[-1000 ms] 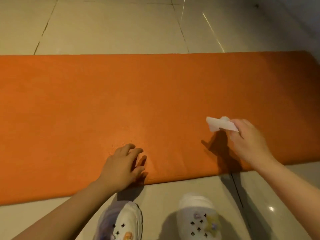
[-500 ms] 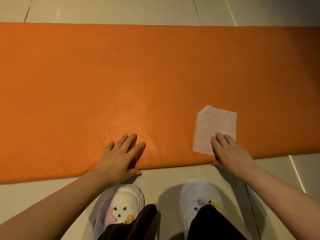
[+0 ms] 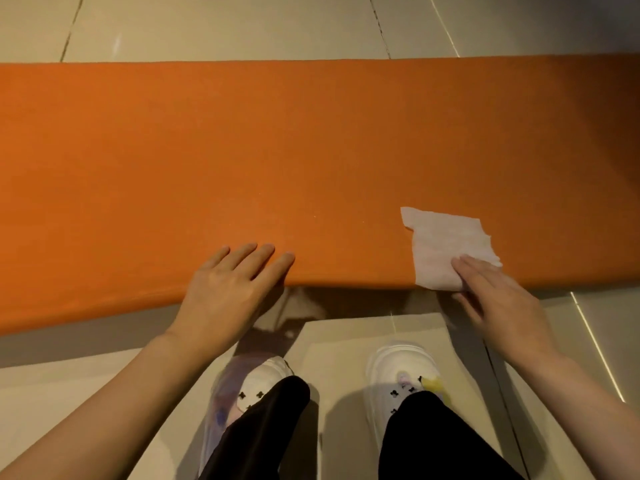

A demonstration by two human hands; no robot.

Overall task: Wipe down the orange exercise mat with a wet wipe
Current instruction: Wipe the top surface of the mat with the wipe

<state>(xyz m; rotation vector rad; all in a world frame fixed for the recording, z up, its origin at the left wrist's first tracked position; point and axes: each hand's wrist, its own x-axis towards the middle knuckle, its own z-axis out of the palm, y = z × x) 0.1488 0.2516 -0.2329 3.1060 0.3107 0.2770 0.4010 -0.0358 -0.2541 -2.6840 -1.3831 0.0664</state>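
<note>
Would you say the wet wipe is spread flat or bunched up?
Spread flat: the wet wipe lies open on the orange mat under right hand fingers.

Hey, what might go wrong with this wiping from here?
The wipe sits at the mat's near edge under just the right hand's fingertips, so it may bunch or slip onto the floor. The left hand presses the same edge; leaning on it may shift the mat.
</note>
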